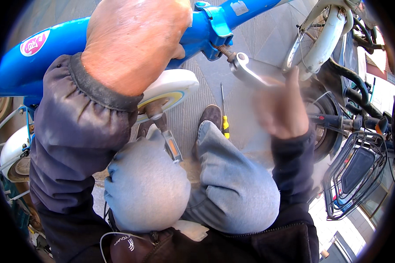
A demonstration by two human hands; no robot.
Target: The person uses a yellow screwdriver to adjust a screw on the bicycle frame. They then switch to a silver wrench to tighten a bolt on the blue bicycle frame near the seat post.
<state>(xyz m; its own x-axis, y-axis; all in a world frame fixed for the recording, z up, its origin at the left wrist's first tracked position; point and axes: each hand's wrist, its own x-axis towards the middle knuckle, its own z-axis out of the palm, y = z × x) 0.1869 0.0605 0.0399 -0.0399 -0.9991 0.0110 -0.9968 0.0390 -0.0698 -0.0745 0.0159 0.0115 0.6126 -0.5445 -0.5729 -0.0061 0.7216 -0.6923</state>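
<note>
My left hand (134, 41) grips the blue bicycle frame tube (52, 52) from above, fingers wrapped around it. My right hand (280, 107) is blurred with motion, fingers raised, just right of a silver quick-release lever (245, 70) that sticks out of the blue frame clamp (215, 30). Whether the right hand touches the lever cannot be told. A white chain guard (173, 85) and a pedal (171, 147) sit below the frame, above my knees in blue jeans.
A yellow-handled screwdriver (224, 118) lies on the grey tiled ground beside my brown shoe (210, 116). A white-forked front wheel (320, 39) stands at upper right. A black wire basket (355, 175) and handlebars of another bicycle crowd the right side.
</note>
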